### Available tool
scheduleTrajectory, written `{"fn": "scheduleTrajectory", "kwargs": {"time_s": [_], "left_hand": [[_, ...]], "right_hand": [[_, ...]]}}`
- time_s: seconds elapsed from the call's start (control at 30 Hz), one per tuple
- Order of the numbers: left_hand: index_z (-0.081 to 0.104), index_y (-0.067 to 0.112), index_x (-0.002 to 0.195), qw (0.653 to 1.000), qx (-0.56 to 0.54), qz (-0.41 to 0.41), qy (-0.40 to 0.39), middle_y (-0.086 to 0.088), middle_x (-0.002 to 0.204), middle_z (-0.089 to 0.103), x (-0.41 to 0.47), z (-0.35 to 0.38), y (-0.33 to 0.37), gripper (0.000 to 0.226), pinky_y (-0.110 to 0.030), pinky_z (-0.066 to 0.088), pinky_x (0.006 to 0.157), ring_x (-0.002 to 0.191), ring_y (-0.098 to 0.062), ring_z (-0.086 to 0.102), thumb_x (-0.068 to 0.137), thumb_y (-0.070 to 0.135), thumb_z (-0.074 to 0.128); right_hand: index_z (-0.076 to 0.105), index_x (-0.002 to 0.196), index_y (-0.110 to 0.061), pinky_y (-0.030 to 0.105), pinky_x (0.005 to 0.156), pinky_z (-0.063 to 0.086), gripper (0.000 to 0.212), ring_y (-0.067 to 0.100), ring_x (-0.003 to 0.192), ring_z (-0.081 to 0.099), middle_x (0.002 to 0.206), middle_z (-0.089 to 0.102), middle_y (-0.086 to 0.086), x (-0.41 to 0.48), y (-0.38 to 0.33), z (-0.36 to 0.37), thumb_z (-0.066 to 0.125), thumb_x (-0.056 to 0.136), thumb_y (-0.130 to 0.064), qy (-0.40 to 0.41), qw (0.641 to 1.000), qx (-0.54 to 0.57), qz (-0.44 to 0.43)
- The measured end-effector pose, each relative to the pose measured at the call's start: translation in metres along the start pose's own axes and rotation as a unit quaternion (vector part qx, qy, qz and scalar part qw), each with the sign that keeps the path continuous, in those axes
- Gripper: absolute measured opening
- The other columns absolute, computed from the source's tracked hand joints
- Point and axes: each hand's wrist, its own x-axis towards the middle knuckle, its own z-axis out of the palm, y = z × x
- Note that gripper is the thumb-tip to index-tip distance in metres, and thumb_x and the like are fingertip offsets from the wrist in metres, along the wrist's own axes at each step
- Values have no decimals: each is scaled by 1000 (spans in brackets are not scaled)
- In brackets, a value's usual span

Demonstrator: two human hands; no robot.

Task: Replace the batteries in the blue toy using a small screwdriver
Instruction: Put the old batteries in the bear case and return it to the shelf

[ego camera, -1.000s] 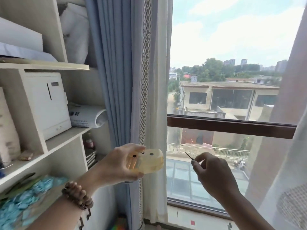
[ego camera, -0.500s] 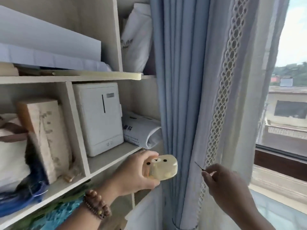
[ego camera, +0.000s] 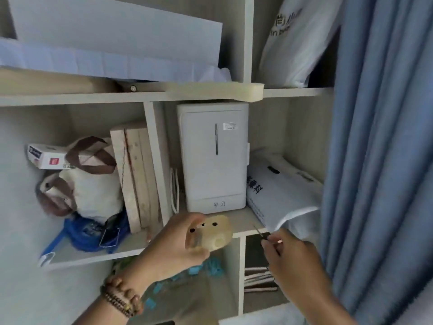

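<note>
— Shelves (ego camera: 210, 96) fill our view now instead of the window; we've turned left.
— Our left hand (ego camera: 178, 245) still grips the toy (ego camera: 214, 235), which looks cream, not blue; our right hand (ego camera: 293, 256) pinches the small screwdriver (ego camera: 260, 232), tip apart from it. No screw touched yet.

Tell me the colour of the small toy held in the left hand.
Pale yellowish cream with small black face dots, not blue here; the head view shows it, in the left hand.

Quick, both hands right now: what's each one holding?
Left hand: closed around the pale yellow toy.
Right hand: pinching the small screwdriver, tip toward the toy.
</note>
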Motion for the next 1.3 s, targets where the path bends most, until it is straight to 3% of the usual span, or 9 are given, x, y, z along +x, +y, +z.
{"fn": "scheduleTrajectory", "kwargs": {"time_s": [0.1, 0.33, 0.43, 0.53, 0.67, 0.87, 1.07, 1.2, 1.3], "left_hand": [[40, 41, 134, 999, 35, -23, -8, 18, 129, 44, 8, 5, -2, 65, -18, 42, 95, 115, 2, 47, 80, 35, 76], [28, 35, 144, 996, 39, -74, -13, 16, 136, 32, 27, 22, -10, 69, -18, 38, 91, 116, -4, 46, 89, 30, 69], [33, 33, 143, 997, 36, -73, -16, 16, 136, 31, 39, 27, -14, 66, -20, 36, 102, 124, -4, 41, 88, 26, 71], [27, 34, 149, 996, 14, -86, -16, 14, 144, 31, 48, 29, -16, 79, -27, 33, 113, 134, -5, 35, 86, 22, 74], [25, 39, 151, 995, -22, -93, 1, 16, 146, 34, 57, 33, -22, 85, -20, 33, 108, 135, -2, 37, 86, 15, 75], [29, 37, 151, 995, -44, -85, 15, 23, 145, 32, 63, 39, -31, 82, -13, 30, 104, 132, 2, 38, 86, 13, 73], [31, 41, 148, 995, -67, -75, 22, 29, 144, 27, 67, 42, -39, 82, -7, 34, 99, 130, 3, 38, 85, 5, 70], [34, 43, 144, 993, -90, -74, 27, 31, 143, 27, 67, 42, -40, 77, -19, 35, 108, 132, 1, 37, 84, 14, 73], [38, 42, 141, 992, -94, -74, 39, 30, 141, 28, 66, 43, -40, 73, -15, 35, 104, 132, 0, 39, 86, 8, 70]], "right_hand": [[59, 84, -31, 35, 65, 60, 17, 8, 58, 69, 65, 73, -6, 18, -2, 17, 57, 93, -45, -27, 999, 41, -14], [65, 86, -23, 26, 70, 42, 7, 12, 76, 56, 91, 57, -5, 55, -17, 57, 64, 93, -27, -17, 994, 85, -64], [65, 87, -18, 29, 70, 46, 13, 14, 80, 59, 87, 65, -2, 75, -17, 68, 59, 95, -26, -8, 996, 65, -61], [66, 89, -14, 29, 70, 45, 17, 17, 80, 59, 92, 69, 0, 91, -19, 73, 55, 97, -25, 6, 997, 17, -68], [67, 98, -15, 32, 77, 50, 22, 23, 94, 65, 102, 68, 2, 106, -23, 87, 51, 97, -29, 1, 996, -50, -72], [68, 87, -19, 28, 60, 44, 21, 20, 82, 66, 96, 66, -4, 117, -17, 107, 51, 93, -31, -8, 993, -97, -70], [64, 78, -19, 26, 48, 35, 23, 18, 66, 57, 76, 62, -4, 123, -13, 118, 51, 90, -34, -21, 992, -105, -72], [63, 78, -18, 27, 48, 41, 24, 18, 68, 61, 73, 63, -4, 125, -12, 121, 49, 89, -34, -28, 993, -95, -68], [63, 83, -17, 29, 53, 44, 23, 18, 73, 62, 79, 63, -3, 123, -12, 122, 49, 91, -34, -18, 993, -87, -75]]}}
